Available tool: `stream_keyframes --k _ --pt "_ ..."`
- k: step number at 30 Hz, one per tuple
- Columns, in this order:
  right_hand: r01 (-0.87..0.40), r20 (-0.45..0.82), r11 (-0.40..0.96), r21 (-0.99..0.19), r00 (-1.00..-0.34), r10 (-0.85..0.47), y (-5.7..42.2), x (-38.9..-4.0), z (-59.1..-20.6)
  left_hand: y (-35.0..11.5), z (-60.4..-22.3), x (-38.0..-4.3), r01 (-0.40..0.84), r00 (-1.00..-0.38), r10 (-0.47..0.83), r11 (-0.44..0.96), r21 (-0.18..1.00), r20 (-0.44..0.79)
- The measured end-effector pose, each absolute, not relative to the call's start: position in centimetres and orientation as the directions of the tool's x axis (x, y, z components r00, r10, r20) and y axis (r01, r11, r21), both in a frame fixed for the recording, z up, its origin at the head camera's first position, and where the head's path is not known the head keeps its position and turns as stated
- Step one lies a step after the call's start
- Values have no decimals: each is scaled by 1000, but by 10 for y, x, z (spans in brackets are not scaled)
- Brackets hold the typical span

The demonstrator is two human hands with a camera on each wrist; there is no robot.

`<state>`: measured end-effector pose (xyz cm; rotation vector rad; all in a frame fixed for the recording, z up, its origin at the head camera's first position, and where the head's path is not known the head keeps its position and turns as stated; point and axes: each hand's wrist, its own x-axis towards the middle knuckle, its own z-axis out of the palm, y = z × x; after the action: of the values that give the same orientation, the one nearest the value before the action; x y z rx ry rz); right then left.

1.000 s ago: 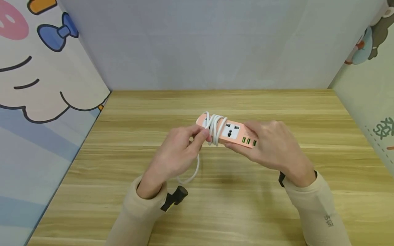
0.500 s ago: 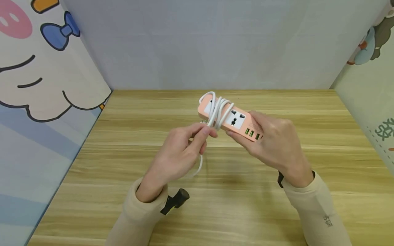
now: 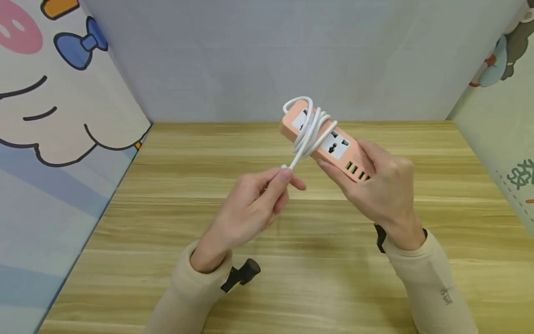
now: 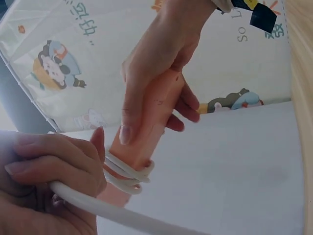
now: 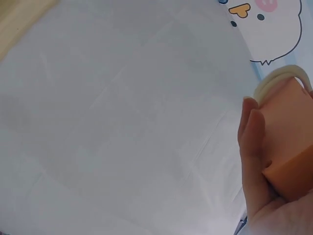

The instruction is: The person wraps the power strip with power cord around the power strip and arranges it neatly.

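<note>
A pink power strip (image 3: 356, 155) with white socket faces and several USB ports is held up off the table, tilted with its far end up and to the left. My right hand (image 3: 384, 190) grips its near end, thumb along one side and fingers on the other. A white cord (image 3: 313, 132) is wound in several turns around the strip's far half. My left hand (image 3: 258, 204) pinches the cord just below the turns. In the left wrist view a free length of cord (image 4: 117, 213) passes out of the curled left fingers (image 4: 63, 161); its plug is not visible.
The wood-grain table (image 3: 187, 162) spreads under both hands. A pale grey wall (image 3: 271, 60) stands behind it, with cartoon-printed panels at the left (image 3: 62, 116) and right (image 3: 500, 116). Black wrist-camera mounts (image 3: 242, 274) sit at the cuffs.
The right hand has raised the power strip and tilted it more steeply. The left hand has gone from touching the wound turns to holding the cord drawn out below the strip.
</note>
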<state>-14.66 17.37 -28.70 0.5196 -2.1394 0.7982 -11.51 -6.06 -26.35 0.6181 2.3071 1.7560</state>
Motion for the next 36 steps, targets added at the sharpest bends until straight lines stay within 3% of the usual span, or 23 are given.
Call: stream_keyframes --k 6,13,20,24,36 --pt "-610 796 641 -466 -606 2 172 -143 -284 -61 -269 -124 210 -826 537 8 978 173" --pt "-618 778 574 -537 -626 53 173 -138 -281 -60 -279 -135 196 -754 615 -126 973 231" --pt "-643 742 426 -637 -662 109 176 -133 -275 -60 -293 -145 107 -637 720 -271 957 275" --pt "-663 736 376 -648 -672 84 175 -132 -274 -61 -300 -150 108 -587 747 -310 945 312" --pt "-675 700 280 -683 -714 -11 175 -124 -270 -71 -314 -167 190 -550 763 -283 940 341"
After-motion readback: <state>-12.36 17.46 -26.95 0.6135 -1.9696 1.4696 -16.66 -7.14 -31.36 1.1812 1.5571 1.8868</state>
